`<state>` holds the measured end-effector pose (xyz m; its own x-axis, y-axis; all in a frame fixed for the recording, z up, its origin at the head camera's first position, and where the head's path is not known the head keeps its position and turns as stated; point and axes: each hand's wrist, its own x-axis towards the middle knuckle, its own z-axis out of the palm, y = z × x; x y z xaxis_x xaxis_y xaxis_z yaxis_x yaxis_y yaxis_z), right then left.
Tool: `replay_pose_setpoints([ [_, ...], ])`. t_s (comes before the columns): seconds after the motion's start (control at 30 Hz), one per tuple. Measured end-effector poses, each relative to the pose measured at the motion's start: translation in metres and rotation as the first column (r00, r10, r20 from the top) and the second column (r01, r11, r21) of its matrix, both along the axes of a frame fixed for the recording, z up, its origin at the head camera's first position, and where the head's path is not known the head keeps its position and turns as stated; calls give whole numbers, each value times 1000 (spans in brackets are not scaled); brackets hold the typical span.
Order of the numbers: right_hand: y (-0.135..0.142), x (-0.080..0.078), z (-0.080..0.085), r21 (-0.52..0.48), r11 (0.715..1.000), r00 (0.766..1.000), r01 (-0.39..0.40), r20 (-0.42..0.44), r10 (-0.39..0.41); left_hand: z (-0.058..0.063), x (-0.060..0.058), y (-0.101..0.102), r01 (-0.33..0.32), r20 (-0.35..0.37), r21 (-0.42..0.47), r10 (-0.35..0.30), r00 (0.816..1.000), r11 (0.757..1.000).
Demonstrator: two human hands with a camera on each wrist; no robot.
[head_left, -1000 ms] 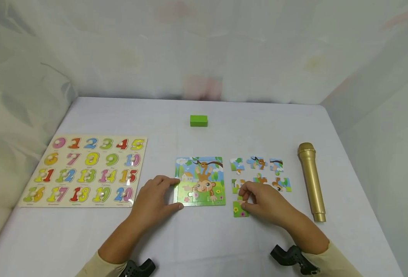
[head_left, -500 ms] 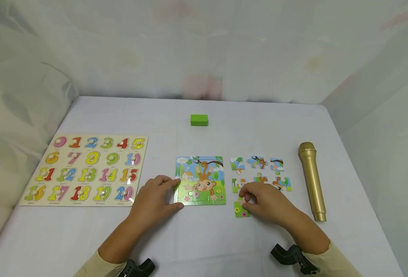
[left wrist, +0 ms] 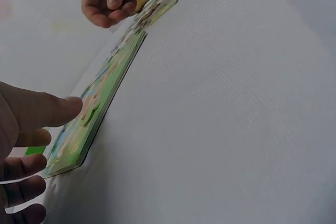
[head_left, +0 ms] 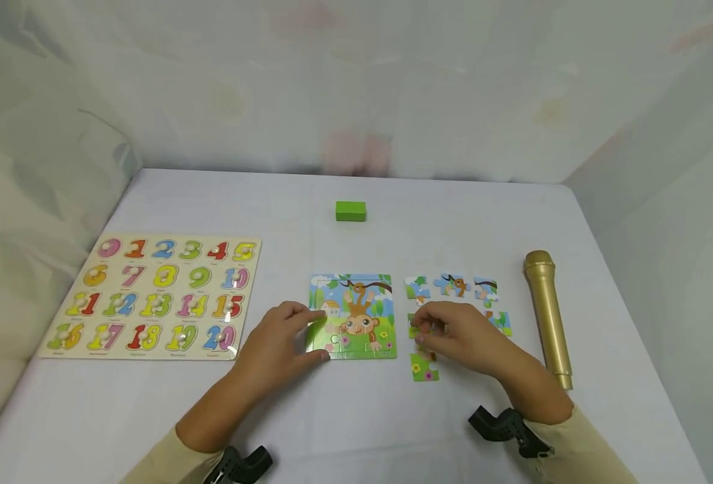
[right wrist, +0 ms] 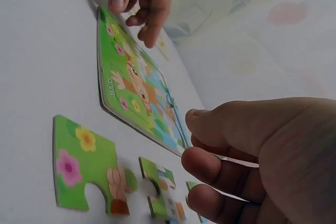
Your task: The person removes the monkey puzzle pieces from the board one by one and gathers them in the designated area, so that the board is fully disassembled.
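A monkey picture puzzle in a square tray lies mid-table in the head view. My left hand is at its left side, fingers apart, thumb and forefinger over the edge; contact is unclear. To the right lie several loose jigsaw pieces in rows. A green corner piece with flowers is the nearest one. Over these pieces hovers my right hand, hiding some of them. Its fingers bend loosely, and in the right wrist view nothing shows between thumb and fingertips of the right hand.
On the left lies a number board with knobbed numerals. A green block sits toward the back. Right of the loose pieces is a gold microphone-shaped tube. Hanging cloth surrounds the white-covered table.
My right hand has lifted slightly and shifted away from the flowered corner piece, uncovering more of it. My left hand has moved a little right, further over the tray's edge.
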<state>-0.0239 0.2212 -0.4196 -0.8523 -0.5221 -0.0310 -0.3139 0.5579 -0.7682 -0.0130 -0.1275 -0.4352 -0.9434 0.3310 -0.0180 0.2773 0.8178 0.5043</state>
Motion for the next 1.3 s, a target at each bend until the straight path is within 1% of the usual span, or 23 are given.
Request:
replay_pose_setpoints([
  [0.17,-15,-10,-3,3,999,998,-44,52,44,-2,-3,5,30,-12,42,-30,999,999],
  [0.27,-27,-16,-6,17,997,996,-73,43,72,-4,-4,9,40,-15,58,-40,999,997],
  [0.5,-54,-28,-9,51,988,989,-143,-25,145,-9,-7,17,79,-21,94,-77,997,992],
  [0.67,-68,-35,-10,32,978,978,-206,-38,207,-13,-9,21,87,-27,78,-85,996,993],
  [0.77,-74,-38,-10,19,975,974,-223,-31,224,-14,-10,22,85,-23,61,-84,996,995],
  [0.83,-78,-39,-10,27,972,972,-232,-28,232,-13,-10,22,83,-15,54,-82,996,995],
  [1.0,-88,-40,-12,96,962,965,-254,-45,259,-13,-11,22,75,13,50,-76,997,996],
  [1.2,-95,-38,-9,221,936,951,-274,-80,297,-13,-11,22,70,26,48,-72,997,996],
  [1.3,-94,-37,-8,249,925,946,-286,-82,314,-13,-11,23,67,26,46,-68,997,997],
])
